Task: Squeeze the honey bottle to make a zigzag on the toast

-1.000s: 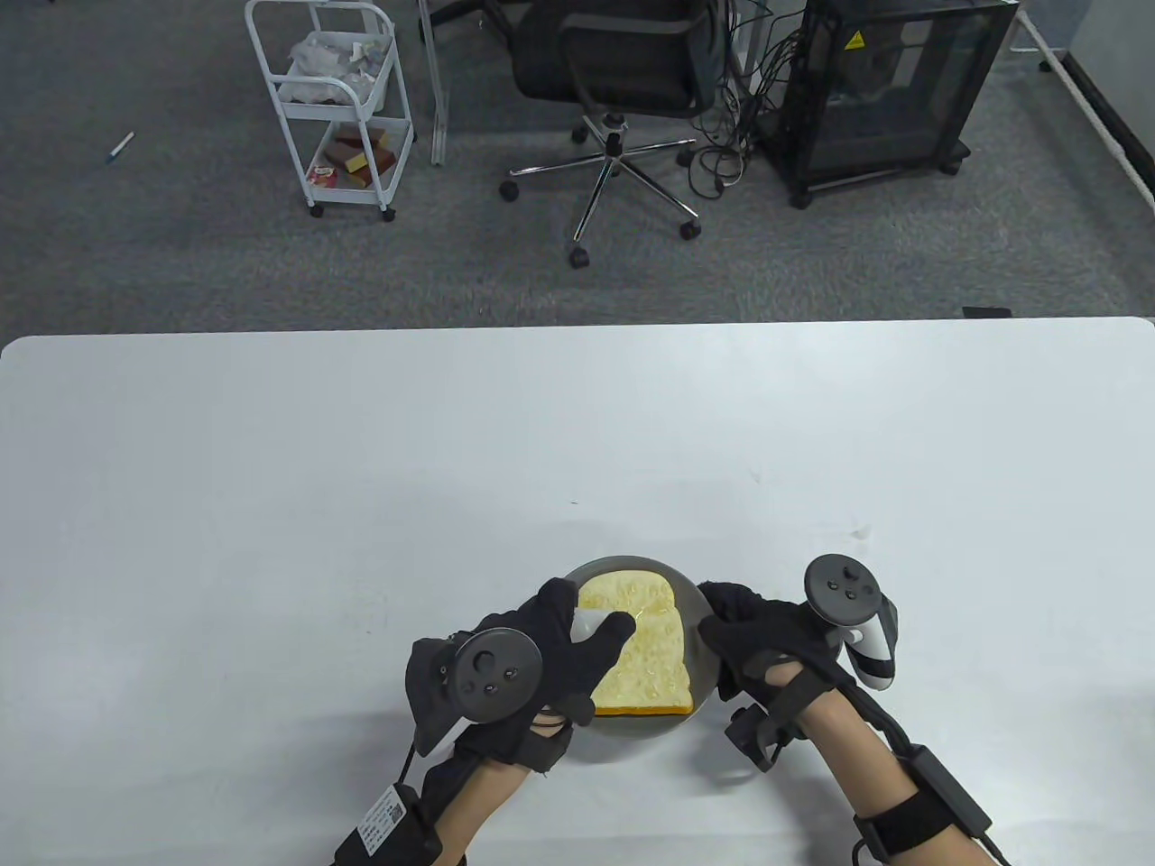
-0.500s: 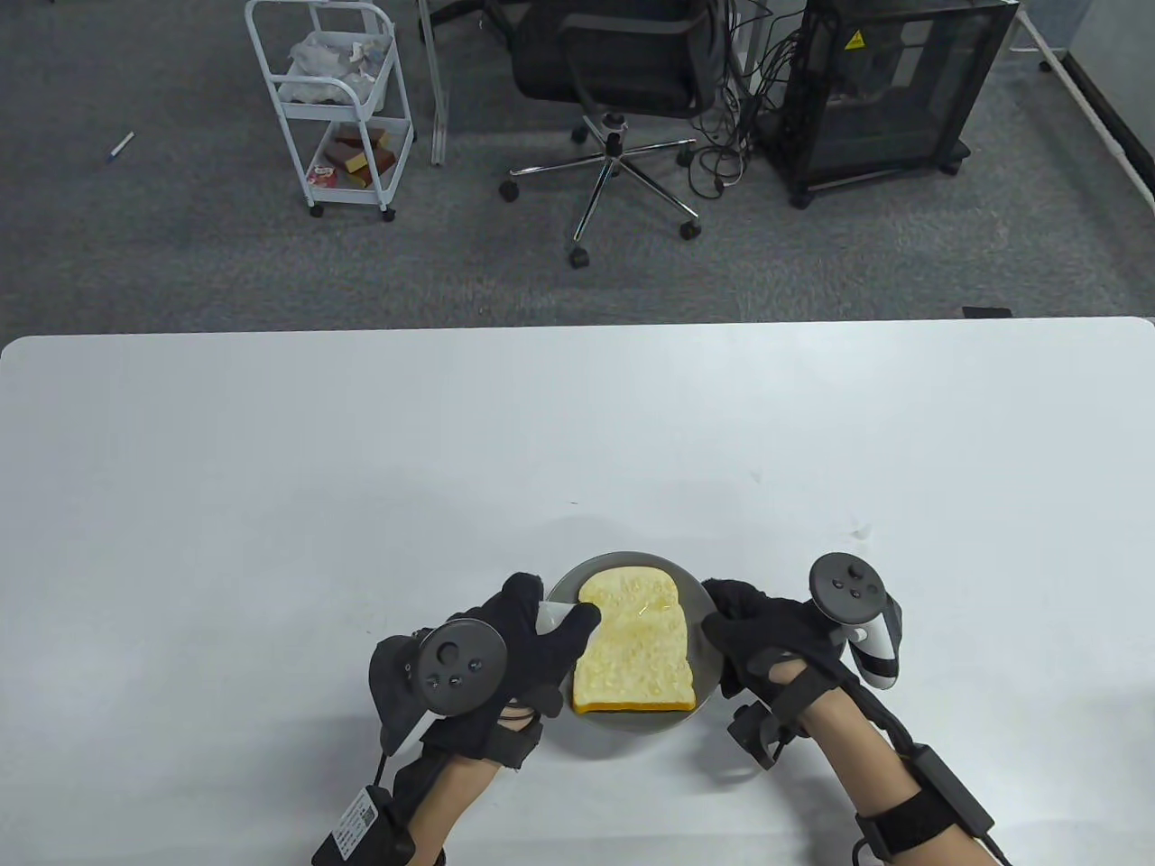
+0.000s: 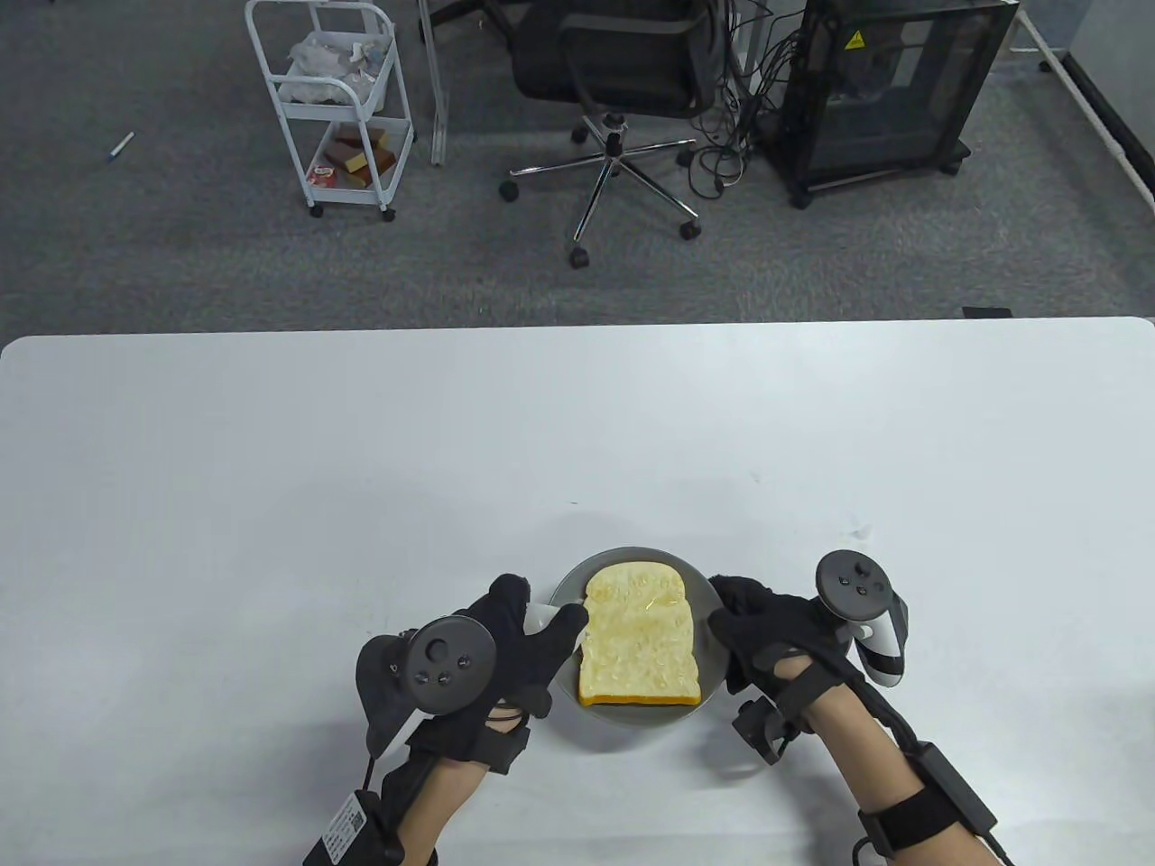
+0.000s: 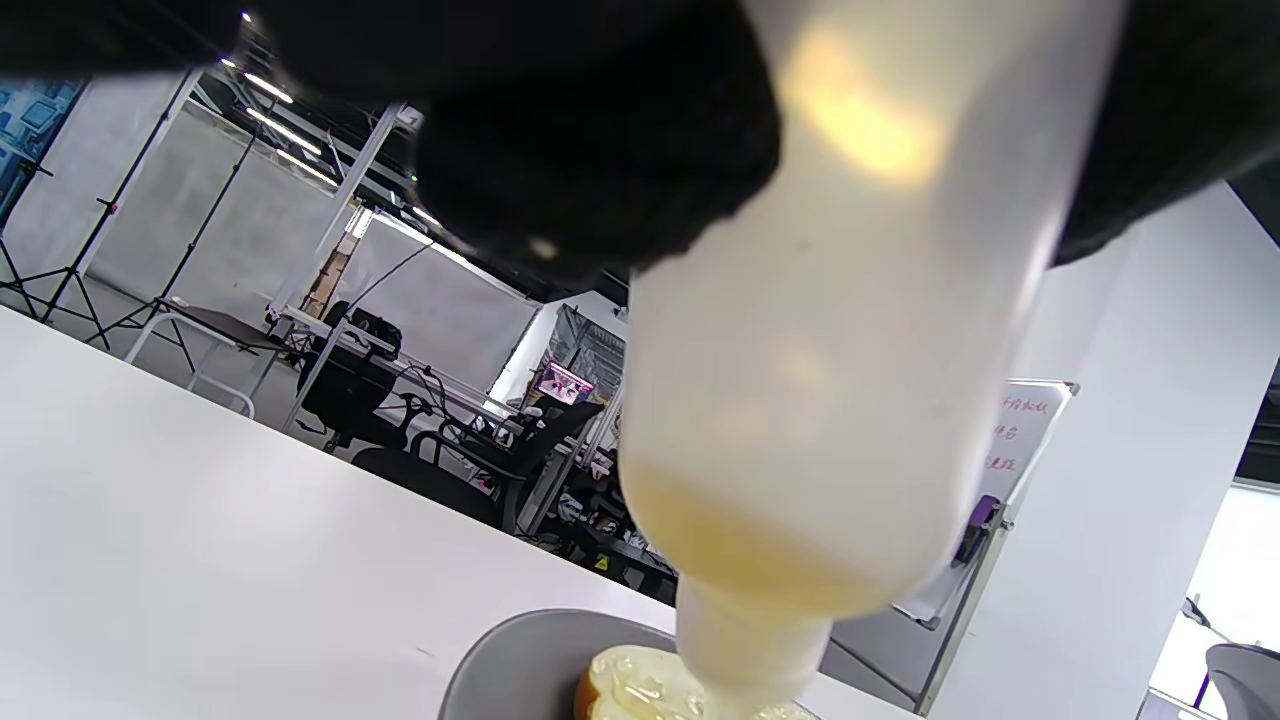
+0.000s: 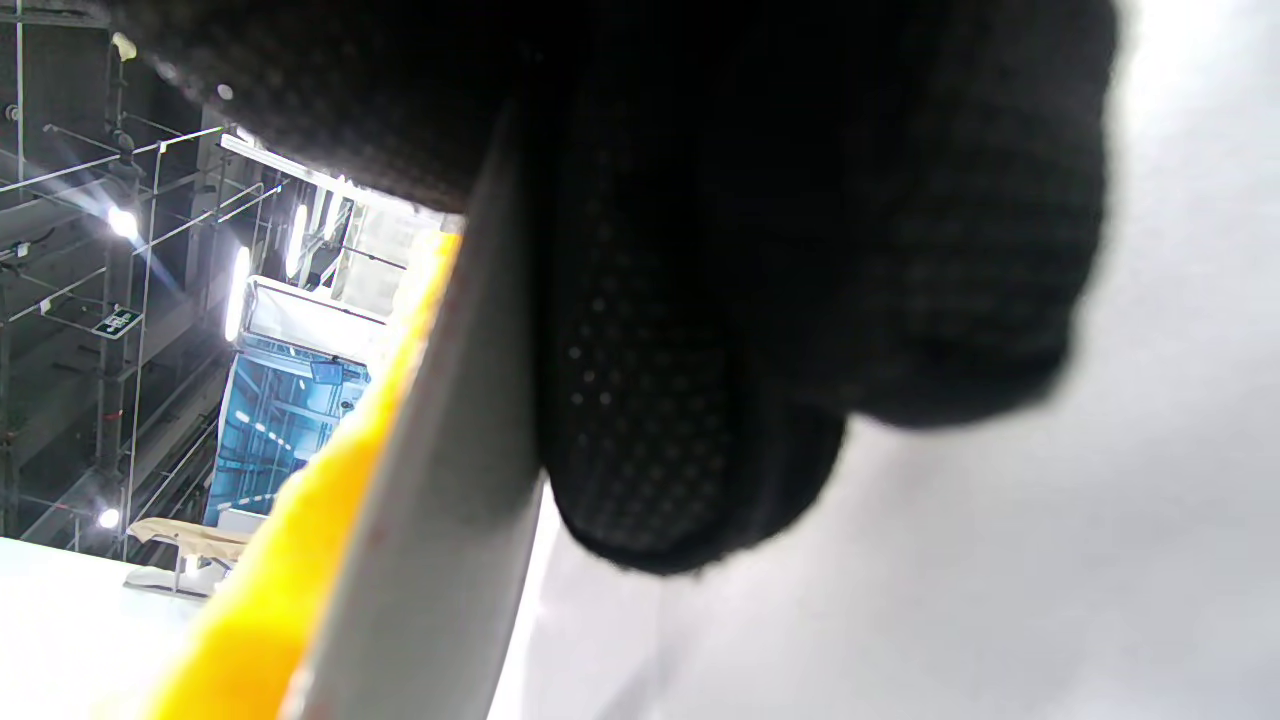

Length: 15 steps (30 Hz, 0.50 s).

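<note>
A slice of yellow toast lies on a grey plate near the table's front edge. My left hand grips a translucent white honey bottle at the plate's left rim. In the left wrist view the bottle points nozzle down, its tip over the toast's left edge. Honey lines glisten on the toast's far half. My right hand holds the plate's right rim; in the right wrist view its fingers press on the plate's edge.
The white table stretches far and to both sides of the plate. Beyond the far edge are an office chair, a white cart and a black cabinet on the floor.
My left hand with the bottle has moved left and toward me, from over the toast's middle to its left edge. The plate and my right hand have shifted slightly right.
</note>
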Each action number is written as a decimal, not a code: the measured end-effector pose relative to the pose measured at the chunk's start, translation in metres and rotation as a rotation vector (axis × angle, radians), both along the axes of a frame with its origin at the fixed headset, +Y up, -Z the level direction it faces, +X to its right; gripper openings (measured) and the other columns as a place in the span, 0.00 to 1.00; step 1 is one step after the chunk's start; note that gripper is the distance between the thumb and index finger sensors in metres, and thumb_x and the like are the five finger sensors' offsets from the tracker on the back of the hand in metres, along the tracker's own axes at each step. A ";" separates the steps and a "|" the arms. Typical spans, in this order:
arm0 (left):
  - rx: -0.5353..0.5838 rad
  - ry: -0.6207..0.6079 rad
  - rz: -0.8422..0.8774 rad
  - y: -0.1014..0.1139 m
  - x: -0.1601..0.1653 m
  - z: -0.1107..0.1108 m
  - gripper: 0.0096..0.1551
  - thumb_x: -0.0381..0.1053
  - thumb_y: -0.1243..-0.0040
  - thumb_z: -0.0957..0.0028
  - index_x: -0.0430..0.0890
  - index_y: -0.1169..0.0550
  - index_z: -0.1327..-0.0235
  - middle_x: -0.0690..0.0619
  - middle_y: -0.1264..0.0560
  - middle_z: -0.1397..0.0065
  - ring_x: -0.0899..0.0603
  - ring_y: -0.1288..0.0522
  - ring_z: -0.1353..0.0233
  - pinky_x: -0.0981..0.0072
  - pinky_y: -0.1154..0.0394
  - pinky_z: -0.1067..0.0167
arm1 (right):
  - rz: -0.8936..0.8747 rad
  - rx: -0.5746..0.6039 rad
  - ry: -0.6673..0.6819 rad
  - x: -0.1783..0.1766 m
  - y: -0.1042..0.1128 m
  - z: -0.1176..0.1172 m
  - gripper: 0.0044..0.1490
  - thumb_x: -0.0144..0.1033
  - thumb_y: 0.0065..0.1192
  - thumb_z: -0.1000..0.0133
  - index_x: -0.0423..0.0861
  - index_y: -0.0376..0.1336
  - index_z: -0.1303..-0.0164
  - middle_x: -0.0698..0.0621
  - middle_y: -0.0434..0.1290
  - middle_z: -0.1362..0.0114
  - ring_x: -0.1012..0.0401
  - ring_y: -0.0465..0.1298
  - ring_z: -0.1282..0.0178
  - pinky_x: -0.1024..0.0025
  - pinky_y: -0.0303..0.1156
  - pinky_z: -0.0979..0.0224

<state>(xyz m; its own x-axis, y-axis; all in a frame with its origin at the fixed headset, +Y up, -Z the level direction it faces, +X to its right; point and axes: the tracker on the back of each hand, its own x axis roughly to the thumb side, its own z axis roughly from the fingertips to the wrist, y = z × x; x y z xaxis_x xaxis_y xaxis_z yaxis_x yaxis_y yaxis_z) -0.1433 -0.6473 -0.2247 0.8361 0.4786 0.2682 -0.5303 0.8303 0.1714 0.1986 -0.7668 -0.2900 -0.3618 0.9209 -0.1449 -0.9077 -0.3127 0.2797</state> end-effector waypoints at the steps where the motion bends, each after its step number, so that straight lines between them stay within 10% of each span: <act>1: -0.001 -0.002 0.007 -0.001 0.001 0.000 0.40 0.78 0.31 0.47 0.41 0.20 0.50 0.45 0.14 0.73 0.58 0.19 0.90 0.60 0.16 0.80 | 0.001 0.001 0.000 0.000 0.000 0.000 0.36 0.33 0.67 0.45 0.31 0.62 0.30 0.41 0.84 0.50 0.55 0.93 0.68 0.72 0.90 0.69; 15: 0.000 -0.087 0.040 -0.008 0.033 -0.001 0.40 0.77 0.31 0.47 0.40 0.20 0.51 0.44 0.13 0.73 0.57 0.19 0.90 0.59 0.16 0.81 | 0.009 -0.002 0.018 -0.004 -0.002 0.001 0.36 0.33 0.67 0.45 0.31 0.62 0.30 0.41 0.84 0.49 0.55 0.93 0.68 0.72 0.90 0.69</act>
<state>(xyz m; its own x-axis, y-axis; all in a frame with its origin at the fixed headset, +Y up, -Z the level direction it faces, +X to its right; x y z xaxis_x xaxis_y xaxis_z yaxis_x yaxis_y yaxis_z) -0.1105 -0.6554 -0.2256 0.7897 0.5115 0.3387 -0.5763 0.8079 0.1235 0.1945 -0.7687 -0.2892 -0.3730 0.9172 -0.1403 -0.8995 -0.3204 0.2970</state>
